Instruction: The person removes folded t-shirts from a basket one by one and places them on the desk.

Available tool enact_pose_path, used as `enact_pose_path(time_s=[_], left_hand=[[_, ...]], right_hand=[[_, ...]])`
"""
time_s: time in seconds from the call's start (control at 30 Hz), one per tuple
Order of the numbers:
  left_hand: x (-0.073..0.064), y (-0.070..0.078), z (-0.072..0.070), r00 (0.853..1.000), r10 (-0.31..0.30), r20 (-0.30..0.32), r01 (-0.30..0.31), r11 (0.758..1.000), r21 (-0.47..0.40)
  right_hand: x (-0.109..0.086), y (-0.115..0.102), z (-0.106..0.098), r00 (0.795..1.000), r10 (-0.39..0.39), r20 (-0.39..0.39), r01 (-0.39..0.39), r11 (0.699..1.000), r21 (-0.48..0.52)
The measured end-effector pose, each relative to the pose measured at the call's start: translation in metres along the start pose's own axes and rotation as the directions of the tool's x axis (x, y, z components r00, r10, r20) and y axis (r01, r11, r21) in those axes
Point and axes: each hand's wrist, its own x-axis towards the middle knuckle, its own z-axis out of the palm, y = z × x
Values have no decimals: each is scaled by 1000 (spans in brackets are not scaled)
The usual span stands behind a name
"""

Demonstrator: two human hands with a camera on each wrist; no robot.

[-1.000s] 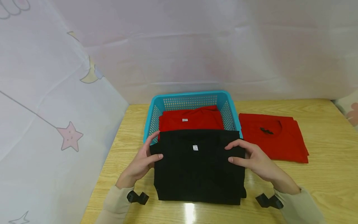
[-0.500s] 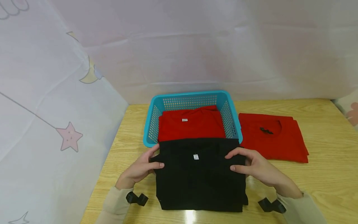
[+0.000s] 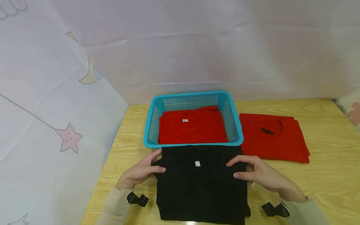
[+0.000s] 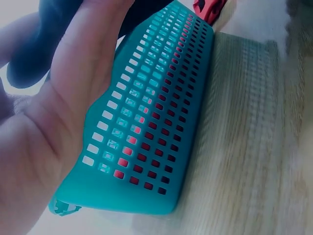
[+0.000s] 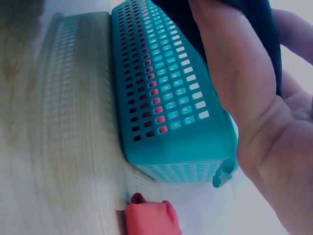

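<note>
Coach: Your left hand (image 3: 140, 172) pinches the left edge of the folded black T-shirt (image 3: 201, 190), thumb on top, some fingers hidden. You hold that T-shirt between your hands, just on the near side of the blue basket (image 3: 191, 94); I can't tell whether it touches the rim.

Spotter: And your right hand (image 3: 260, 172) grips the right edge, thumb and index finger on top, the others partly out of sight.

Coach: To hold it well, I'd match both hands in height and draw the sides lightly apart, so the middle doesn't sag. At the near right corner a layer pokes past the fold; an even grip should limit slipping there.

Spotter: Now your count, left to right: two hands, one basket, one red T-shirt (image 3: 194, 129) showing inside it, one black T-shirt, and one more red T-shirt (image 3: 274, 142) folded on the wooden table (image 3: 332, 140) at right. You can't tell whether others lie beneath. White labels: two, one on the basket's red T-shirt (image 3: 185, 120), one on the black (image 3: 197, 163).
</note>
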Motion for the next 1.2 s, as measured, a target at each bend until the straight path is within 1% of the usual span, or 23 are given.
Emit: enact_pose_path(time_s=[0.03, 0.13, 0.23, 0.37, 0.5, 0.63, 0.73, 1.03, 1.2], left_hand=[[0, -1, -1, 1000, -20, -11, 20, 1000, 4], [2, -5, -3, 998, -62, -16, 62, 998, 10], [3, -8, -4, 998, -70, 5, 70, 997, 15], [6, -11, -4, 997, -81, 4, 81, 996, 30], [9, -14, -3, 994, -106, -30, 108, 991, 79], [13, -16, 1, 986, -138, -97, 151, 977, 150], [16, -19, 3, 979, -152, -132, 175, 968, 178], [24, -24, 8, 976, -152, -157, 187, 953, 240], [27, -28, 7, 972, -166, -165, 204, 946, 251]], right_hand=[[0, 1, 0, 1000, 8, 3, -8, 1000, 6], [-1, 4, 0, 999, 31, 9, -31, 999, 13], [-1, 7, 0, 999, 38, 15, -38, 999, 7], [0, 11, 0, 998, 54, 13, -54, 999, -7], [1, 15, 0, 996, 93, 14, -93, 996, -7], [3, 19, 0, 992, 125, 25, -124, 992, -16], [4, 22, 0, 989, 147, 31, -147, 989, -26], [5, 28, 2, 975, 218, 38, -217, 975, -38], [6, 31, 4, 973, 229, 15, -226, 969, -96]])
